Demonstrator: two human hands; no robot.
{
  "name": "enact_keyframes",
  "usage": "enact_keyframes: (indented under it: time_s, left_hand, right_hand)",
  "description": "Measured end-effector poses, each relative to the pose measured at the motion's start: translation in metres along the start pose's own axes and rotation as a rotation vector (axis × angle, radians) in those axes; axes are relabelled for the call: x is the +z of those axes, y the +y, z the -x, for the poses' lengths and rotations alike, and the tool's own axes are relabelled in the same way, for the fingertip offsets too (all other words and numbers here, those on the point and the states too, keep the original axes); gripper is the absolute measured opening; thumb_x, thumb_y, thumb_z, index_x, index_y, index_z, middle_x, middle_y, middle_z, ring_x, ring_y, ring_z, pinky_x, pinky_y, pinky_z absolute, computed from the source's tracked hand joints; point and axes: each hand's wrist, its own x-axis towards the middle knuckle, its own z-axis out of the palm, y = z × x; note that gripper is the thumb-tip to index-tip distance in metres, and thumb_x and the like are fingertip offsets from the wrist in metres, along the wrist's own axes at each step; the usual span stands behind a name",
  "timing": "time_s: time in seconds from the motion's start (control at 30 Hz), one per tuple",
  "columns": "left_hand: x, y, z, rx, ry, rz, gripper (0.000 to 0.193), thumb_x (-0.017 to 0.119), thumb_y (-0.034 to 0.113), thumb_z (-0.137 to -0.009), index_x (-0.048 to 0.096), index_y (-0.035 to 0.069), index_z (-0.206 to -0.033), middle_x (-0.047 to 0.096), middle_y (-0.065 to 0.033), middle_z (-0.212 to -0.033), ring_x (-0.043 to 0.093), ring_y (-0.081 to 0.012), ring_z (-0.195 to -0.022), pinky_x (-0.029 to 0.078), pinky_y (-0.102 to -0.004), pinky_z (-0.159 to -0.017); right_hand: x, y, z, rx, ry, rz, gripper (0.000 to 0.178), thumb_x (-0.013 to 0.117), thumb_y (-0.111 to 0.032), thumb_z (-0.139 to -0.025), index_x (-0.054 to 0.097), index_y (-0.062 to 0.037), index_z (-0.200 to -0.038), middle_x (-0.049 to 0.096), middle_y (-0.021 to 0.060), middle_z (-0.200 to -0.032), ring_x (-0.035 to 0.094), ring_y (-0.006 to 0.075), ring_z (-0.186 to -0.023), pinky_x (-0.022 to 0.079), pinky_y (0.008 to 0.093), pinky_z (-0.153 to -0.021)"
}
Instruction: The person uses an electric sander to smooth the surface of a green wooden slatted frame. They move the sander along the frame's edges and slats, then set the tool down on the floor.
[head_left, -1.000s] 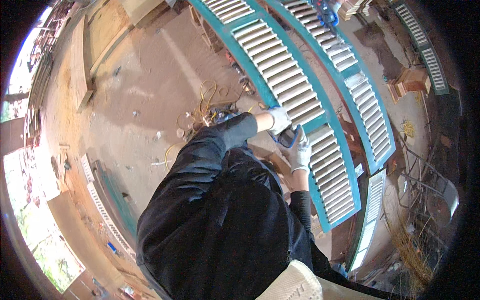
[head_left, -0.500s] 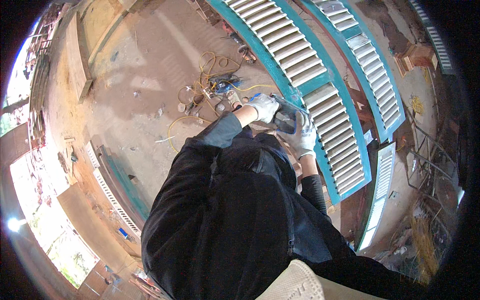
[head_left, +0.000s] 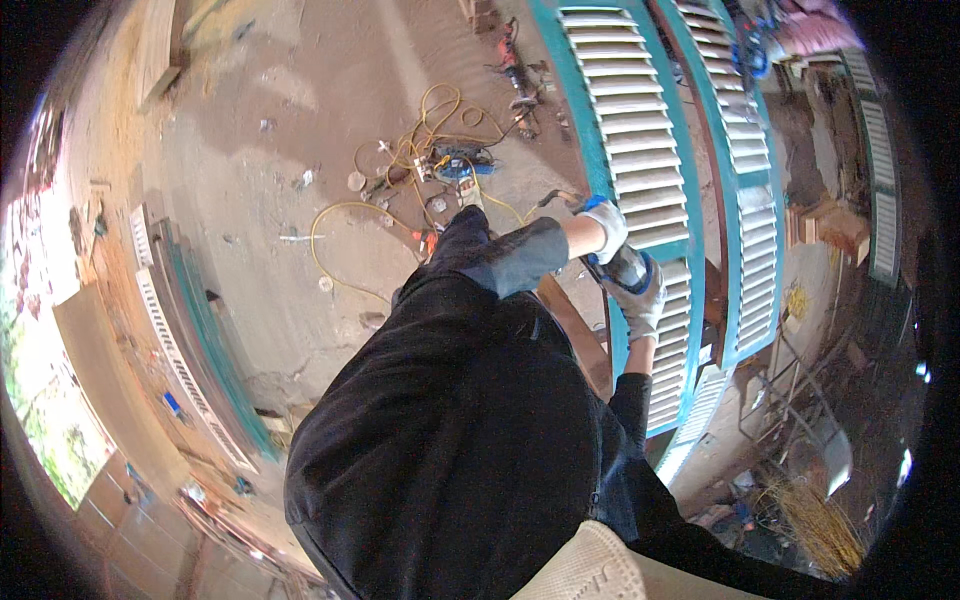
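Both my hands wear white work gloves with blue parts. My left hand [head_left: 606,228] is closed on the upper end of a dark handheld power tool [head_left: 628,268]; its exact kind is not clear. Just below, my right hand [head_left: 643,302] wraps round the tool's lower end. A cord leads off from it to the upper left. Hands and tool are at the left edge of a green-framed louvered shutter [head_left: 640,160] with pale slats. The tool's underside is hidden.
A second louvered shutter [head_left: 757,260] stands beyond, with another person's pink sleeve [head_left: 815,32] near its top. On the floor lie a tangled yellow cord [head_left: 430,120], a red power tool [head_left: 512,70] and a blue tool [head_left: 455,165]. Straw bristles [head_left: 815,520] are at lower right.
My hands and the tool have moved right and slightly down, onto the shutter's edge. The view has turned, and the other person's sleeve has come in at upper right.
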Motion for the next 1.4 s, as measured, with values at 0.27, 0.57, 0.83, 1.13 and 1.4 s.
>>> enact_keyframes:
  time_s: [0.27, 0.57, 0.83, 1.13, 1.4]
  left_hand:
    - [-0.016, -0.052, -0.009, 0.095, -0.041, -0.021, 0.036, 0.072, 0.028, -0.059, 0.075, 0.015, -0.092, 0.072, -0.0054, -0.094, 0.068, -0.0229, -0.09, 0.055, -0.0416, -0.064]
    - [0.02, -0.096, 0.008, 0.019, 0.014, 0.202, 0.025, 0.069, 0.026, -0.065, 0.076, 0.015, -0.087, 0.073, -0.0067, -0.089, 0.07, -0.0256, -0.085, 0.054, -0.0406, -0.066]
    - [0.079, -0.167, 0.158, -0.368, 0.584, 0.381, 0.008, 0.062, 0.012, -0.074, 0.064, 0.005, -0.078, 0.067, -0.0164, -0.079, 0.067, -0.0349, -0.078, 0.053, -0.0442, -0.067]
    - [0.097, -0.248, 0.359, -1.098, 0.245, 0.275, 0.032, 0.074, 0.013, -0.067, 0.058, 0.006, -0.094, 0.066, -0.0207, -0.089, 0.062, -0.0385, -0.092, 0.049, -0.0468, -0.08]
    - [0.141, -0.354, 0.424, -1.136, -0.102, 0.867, 0.061, 0.079, 0.042, -0.065, 0.065, 0.009, -0.114, 0.068, -0.0185, -0.107, 0.066, -0.0333, -0.098, 0.052, -0.042, -0.082]
  right_hand:
    - [0.025, -0.019, -0.035, 0.007, -0.014, 0.055, 0.092, 0.091, -0.041, -0.047, 0.054, -0.0032, -0.123, 0.062, 0.0171, -0.112, 0.06, 0.0319, -0.105, 0.048, 0.0413, -0.091]
    - [0.037, -0.079, -0.044, -0.028, -0.119, 0.171, 0.097, 0.089, -0.048, -0.047, 0.053, -0.0038, -0.126, 0.061, 0.0176, -0.114, 0.059, 0.0335, -0.104, 0.047, 0.0423, -0.091]
    - [0.092, -0.19, -0.104, -0.504, -0.468, 0.404, 0.103, 0.09, -0.04, -0.048, 0.045, -0.0151, -0.137, 0.043, 0.0137, -0.142, 0.038, 0.0305, -0.133, 0.031, 0.0419, -0.111]
    - [0.158, -0.153, -0.261, -0.17, 0.005, 0.753, 0.112, 0.064, -0.069, -0.071, 0.015, -0.009, -0.152, 0.027, 0.0212, -0.152, 0.02, 0.0417, -0.141, 0.008, 0.0613, -0.113]
    - [0.174, -0.14, -0.271, -0.229, 0.076, 0.682, 0.08, 0.06, -0.052, -0.082, 0.037, -0.0054, -0.143, 0.043, 0.0157, -0.141, 0.029, 0.039, -0.137, 0.011, 0.0627, -0.113]
